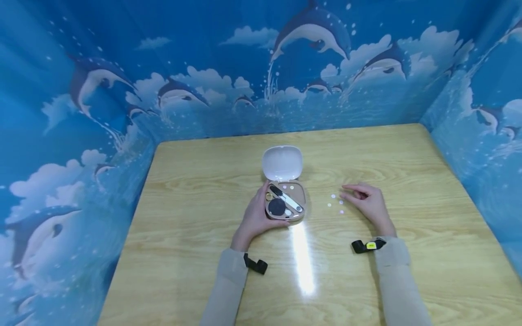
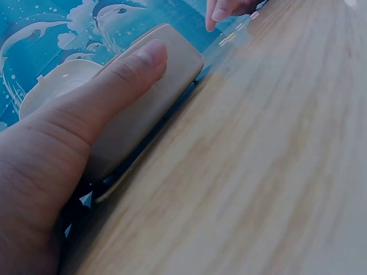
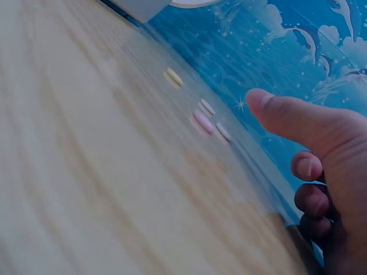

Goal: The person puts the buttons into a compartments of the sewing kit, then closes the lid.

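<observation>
My left hand (image 1: 258,213) grips a small hinged case (image 1: 299,217) by its side, with the thumb along its front wall in the left wrist view. Its white lid (image 1: 282,163) stands raised at the back. Inside lie a black disc (image 1: 277,207), a white bar-shaped tool (image 1: 290,200) with a black end, a gold round piece (image 1: 268,197) and a few small discs. On the table to the right are several pastel tablets (image 3: 203,121), pink, yellow and whitish. Beside them hovers my right hand (image 1: 368,202), thumb and forefinger apart, other fingers loosely curled, holding nothing visible.
The wood-grain table (image 1: 183,226) carries a bright light reflection in front of the case. A blue curtain with dolphins (image 1: 228,50) rises along the back and both sides. Black wrist cameras (image 1: 256,264) sit on both sleeves.
</observation>
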The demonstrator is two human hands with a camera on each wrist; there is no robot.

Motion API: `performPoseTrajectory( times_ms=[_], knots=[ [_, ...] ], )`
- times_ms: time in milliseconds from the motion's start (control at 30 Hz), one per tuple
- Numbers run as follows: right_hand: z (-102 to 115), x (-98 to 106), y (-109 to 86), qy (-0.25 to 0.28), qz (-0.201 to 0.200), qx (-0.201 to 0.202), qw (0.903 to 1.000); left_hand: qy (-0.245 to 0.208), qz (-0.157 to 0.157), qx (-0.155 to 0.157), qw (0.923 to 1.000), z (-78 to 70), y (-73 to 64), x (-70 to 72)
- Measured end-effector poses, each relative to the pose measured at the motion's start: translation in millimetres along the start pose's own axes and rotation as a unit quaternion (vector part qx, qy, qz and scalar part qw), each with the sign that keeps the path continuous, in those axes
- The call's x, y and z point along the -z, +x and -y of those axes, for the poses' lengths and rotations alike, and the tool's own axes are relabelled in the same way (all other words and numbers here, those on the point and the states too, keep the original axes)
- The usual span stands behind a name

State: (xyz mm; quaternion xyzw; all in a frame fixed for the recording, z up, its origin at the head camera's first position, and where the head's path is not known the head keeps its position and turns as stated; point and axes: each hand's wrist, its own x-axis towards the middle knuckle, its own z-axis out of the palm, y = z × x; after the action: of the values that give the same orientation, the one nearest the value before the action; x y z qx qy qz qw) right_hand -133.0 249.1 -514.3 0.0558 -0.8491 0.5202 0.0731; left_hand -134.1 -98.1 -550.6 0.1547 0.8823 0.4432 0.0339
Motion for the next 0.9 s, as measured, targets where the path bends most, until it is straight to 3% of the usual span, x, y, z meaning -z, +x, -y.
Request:
performPoseTrajectory(
  times_ms=[167,367,567,900],
  knots=[
    [-15,1,1.1,-0.026,0.023,0.042,0.9985,0.004,-0.001,0.002,1.0,0.3,0.1,-1.8],
    [-40,-3,4.0,-0.038,0.039,0.046,0.9974,0.009,-0.003,-0.003,0.9999,0.9,-0.2,-1.9],
    [-40,-9,7.1,-0.068,0.033,0.077,0.9942,0.011,-0.001,0.003,0.9999,0.7,-1.6,-1.1],
    [-34,-22,15.8,-0.125,0.027,0.086,0.988,0.008,-0.005,-0.004,1.0,2.8,-1.4,1.4]
  ],
)
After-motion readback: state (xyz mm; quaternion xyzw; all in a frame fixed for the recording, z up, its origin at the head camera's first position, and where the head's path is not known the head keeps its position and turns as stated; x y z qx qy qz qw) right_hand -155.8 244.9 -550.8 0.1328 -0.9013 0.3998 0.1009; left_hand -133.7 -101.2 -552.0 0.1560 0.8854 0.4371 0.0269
